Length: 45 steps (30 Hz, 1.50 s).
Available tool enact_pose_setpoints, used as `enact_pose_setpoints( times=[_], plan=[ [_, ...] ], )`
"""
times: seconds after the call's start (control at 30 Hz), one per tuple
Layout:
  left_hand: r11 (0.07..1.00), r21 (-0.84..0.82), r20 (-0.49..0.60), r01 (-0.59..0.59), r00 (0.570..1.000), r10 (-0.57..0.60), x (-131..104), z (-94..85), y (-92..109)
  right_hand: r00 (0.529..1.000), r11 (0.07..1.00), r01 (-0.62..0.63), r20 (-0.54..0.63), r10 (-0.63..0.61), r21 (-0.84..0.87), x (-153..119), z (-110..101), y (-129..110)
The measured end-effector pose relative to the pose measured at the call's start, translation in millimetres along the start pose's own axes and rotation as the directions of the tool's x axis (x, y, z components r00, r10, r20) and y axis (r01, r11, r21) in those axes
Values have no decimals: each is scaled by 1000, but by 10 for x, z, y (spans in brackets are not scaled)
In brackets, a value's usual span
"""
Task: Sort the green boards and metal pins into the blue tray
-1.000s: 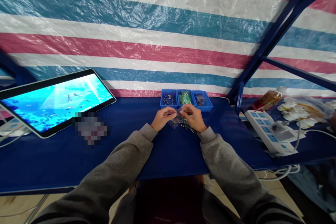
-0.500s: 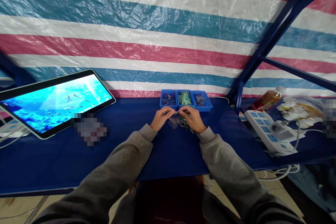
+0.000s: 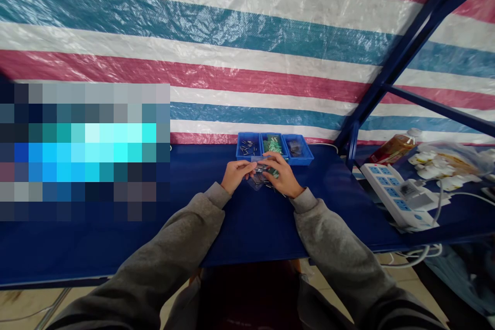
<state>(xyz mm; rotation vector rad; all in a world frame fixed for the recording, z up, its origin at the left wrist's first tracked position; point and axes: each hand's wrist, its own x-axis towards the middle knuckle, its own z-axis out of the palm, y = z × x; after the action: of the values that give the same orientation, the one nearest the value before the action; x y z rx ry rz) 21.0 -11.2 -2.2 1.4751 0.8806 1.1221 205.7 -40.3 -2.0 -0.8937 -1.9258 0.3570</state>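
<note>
A small clear plastic bag (image 3: pixel 258 160) with dark bits showing in it is between my two hands. My left hand (image 3: pixel 235 176) pinches its left side between thumb and fingers. From the right, my right hand (image 3: pixel 285 177) curls its fingers over the bag's other side and grips it. Beneath them on the table lies another clear plastic piece (image 3: pixel 256 182), partly covered by the hands. Some thin metal pieces by my right hand are mostly hidden. Just beyond are three joined blue bins: the left bin (image 3: pixel 240 155) has metal pins, the middle green packets, the right clear bags.
The blue table (image 3: pixel 174 232) runs across the view. On the right lie a white power strip (image 3: pixel 390 191) with plugs and cables, a bottle (image 3: pixel 394 147) and a bag of white items (image 3: pixel 436 162). Pixelation covers the left side. A blue metal frame (image 3: pixel 386 69) slants up at right.
The clear bag now stands up between my hands, where before both hands pinched at its edge. My right fingers have spread over it. The tablet on the left is now blurred out.
</note>
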Motion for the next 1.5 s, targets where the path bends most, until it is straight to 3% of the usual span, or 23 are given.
enact_pose_setpoints(
  times=[0.17,0.27,0.33,0.47,0.63,0.73,0.87,0.97,1.07,1.17,1.23,1.3,1.37,1.4,1.5],
  plan=[
    [999,11,-10,-52,999,52,-11,-3,-2,991,996,-87,-104,84,-20,8,10,39],
    [988,63,-47,-143,988,146,-19,3,-11,983,988,-146,-103,151,52,12,12,35],
    [979,111,-12,-170,985,173,-21,12,-35,976,974,-189,-88,201,127,11,20,23],
    [983,123,21,-133,991,132,-28,27,-69,951,925,-283,-55,306,254,3,27,4],
    [999,7,25,-54,998,54,-45,8,-24,971,948,-222,-38,236,227,-4,-2,3],
    [992,40,-51,-117,992,119,35,-31,11,970,961,-204,-92,224,188,-1,-14,3],
    [959,155,-218,-239,938,269,289,-77,91,953,960,-229,-163,255,160,8,-17,8],
    [951,177,-138,-252,951,278,402,-71,144,932,950,-269,-204,299,161,18,-20,22],
    [936,230,88,-267,963,253,334,-58,152,896,898,-360,-176,409,252,37,-30,38],
    [924,268,308,-273,933,186,187,-83,139,872,801,-456,13,490,388,59,-45,39],
    [913,296,346,-280,923,171,118,-121,128,845,731,-527,175,505,433,70,-61,38],
    [902,326,293,-282,938,187,89,-168,111,805,661,-588,254,537,467,76,-83,51],
    [890,365,192,-274,957,216,88,-219,81,779,598,-579,160,606,554,78,-115,89],
    [879,392,141,-272,962,234,92,-244,61,759,579,-535,49,649,615,79,-134,118],
    [809,505,72,-302,948,309,107,-312,-9,618,555,-394,-236,750,733,74,-194,227]
  ],
)
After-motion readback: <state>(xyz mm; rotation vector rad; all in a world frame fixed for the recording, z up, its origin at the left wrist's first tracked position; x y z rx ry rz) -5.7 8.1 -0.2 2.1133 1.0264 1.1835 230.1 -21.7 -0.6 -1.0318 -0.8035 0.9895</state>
